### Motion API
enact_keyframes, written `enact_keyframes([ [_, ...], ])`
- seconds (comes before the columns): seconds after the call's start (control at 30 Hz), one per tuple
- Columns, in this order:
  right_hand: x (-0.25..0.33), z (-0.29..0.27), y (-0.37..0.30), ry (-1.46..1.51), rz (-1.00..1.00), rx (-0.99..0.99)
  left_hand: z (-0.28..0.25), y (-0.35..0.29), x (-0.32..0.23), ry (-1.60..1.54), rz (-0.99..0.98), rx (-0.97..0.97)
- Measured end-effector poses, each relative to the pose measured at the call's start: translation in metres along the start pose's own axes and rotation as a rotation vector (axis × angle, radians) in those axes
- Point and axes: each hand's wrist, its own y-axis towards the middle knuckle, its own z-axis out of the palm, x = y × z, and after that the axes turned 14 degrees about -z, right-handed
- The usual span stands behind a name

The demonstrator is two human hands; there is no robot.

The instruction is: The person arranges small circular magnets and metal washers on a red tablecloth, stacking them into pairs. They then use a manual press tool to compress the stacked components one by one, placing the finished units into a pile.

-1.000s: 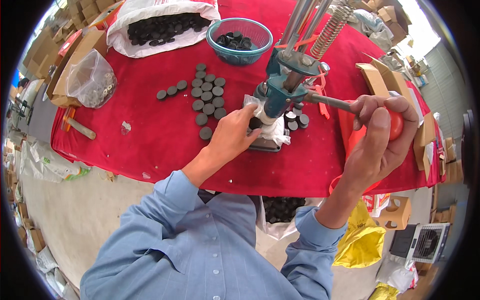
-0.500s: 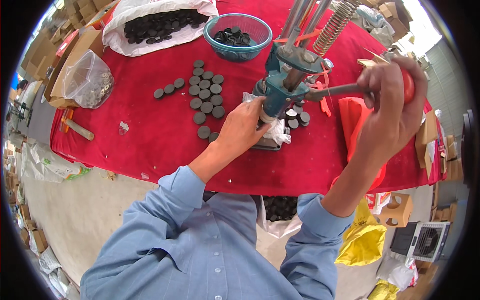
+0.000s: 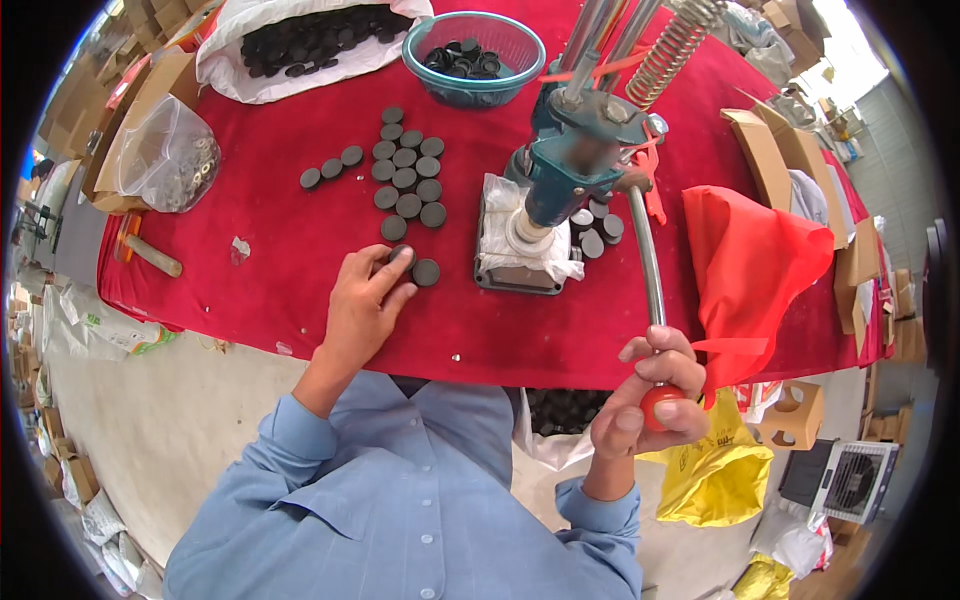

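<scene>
My left hand (image 3: 362,308) has its fingertips closed on a black round cap (image 3: 402,254) on the red cloth. Just right of it another black cap (image 3: 426,272) lies flat. Farther off, several more caps (image 3: 404,178) form loose rows. My right hand (image 3: 655,400) is wrapped around the red ball knob (image 3: 661,408) at the end of the steel lever (image 3: 647,255). That lever belongs to a dark green hand press (image 3: 572,165), whose base is covered in white wrapping (image 3: 500,250). Several caps (image 3: 592,243) lie right of the press base.
A teal basket (image 3: 474,92) and a white sack (image 3: 215,68), both holding black caps, stand at the back. At left are a clear bag of small rings (image 3: 170,160) and a hammer (image 3: 152,254). A red bag (image 3: 745,260) lies right of the lever.
My left hand has moved from the press base leftward to the nearest caps. My right hand has swung the lever from pointing right to pointing toward me, near the table edge.
</scene>
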Motion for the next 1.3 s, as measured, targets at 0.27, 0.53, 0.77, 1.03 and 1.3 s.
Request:
enact_keyframes([
  [0.27, -0.029, 0.008, 0.101, 0.113, -0.067, 0.005, 0.012, 0.019, -0.006, -0.155, -0.003, 0.061],
  [0.53, -0.050, 0.030, 0.173, 0.128, 0.134, -0.041, 0.036, 0.057, -0.064, -0.428, -0.059, 0.094],
  [0.77, -0.044, 0.032, 0.162, 0.135, 0.095, -0.079, 0.082, 0.073, -0.088, -0.398, 0.097, 0.058],
  [1.03, -0.017, -0.001, 0.033, -0.001, -0.115, 0.034, 0.046, 0.055, -0.065, -0.257, 0.161, 0.036],
  [1.3, -0.003, -0.001, -0.002, 0.035, 0.012, 0.003, 0.030, 0.006, -0.019, -0.082, 0.142, 0.100],
])
